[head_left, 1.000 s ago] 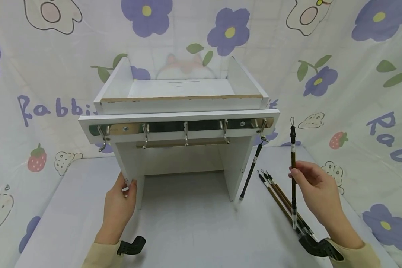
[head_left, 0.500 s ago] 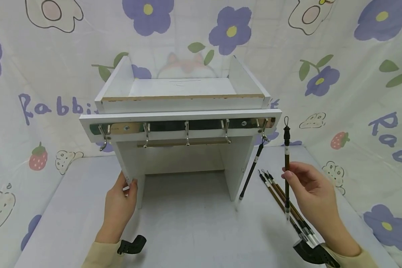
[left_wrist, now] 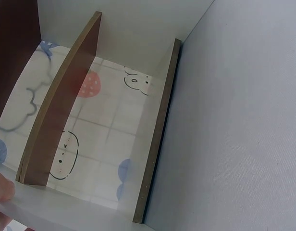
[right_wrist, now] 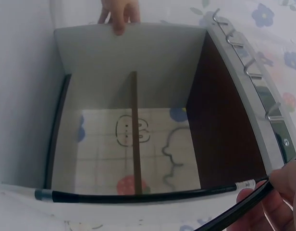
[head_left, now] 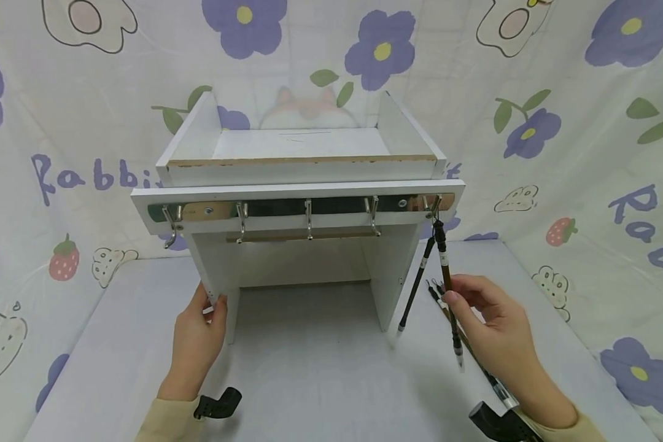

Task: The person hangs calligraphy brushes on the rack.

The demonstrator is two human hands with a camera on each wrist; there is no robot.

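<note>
My right hand [head_left: 497,337] pinches a dark-handled calligraphy brush [head_left: 445,264] by its middle, bristle end down. Its top loop is at the rightmost hook [head_left: 436,205] of the metal hook rail [head_left: 337,206]; whether the loop is over the hook I cannot tell. Another calligraphy brush [right_wrist: 138,198] hangs beside it from that hook, tilted. With thumb and fingers my left hand [head_left: 196,344] grips the left side panel [head_left: 212,264] of a white shelf unit [head_left: 304,173]. In the right wrist view the left hand [right_wrist: 120,9] is on the panel's edge.
More brushes [head_left: 500,390] lie on the white table [head_left: 337,387], partly hidden behind the right hand. Several other hooks on the rail, such as the middle hook [head_left: 309,221], carry nothing. A patterned cloth [head_left: 585,245] hangs behind and at the sides.
My right hand has moved left with the brush, bringing its loop from beside the shelf unit to the rightmost hook. The left hand stays on the side panel.
</note>
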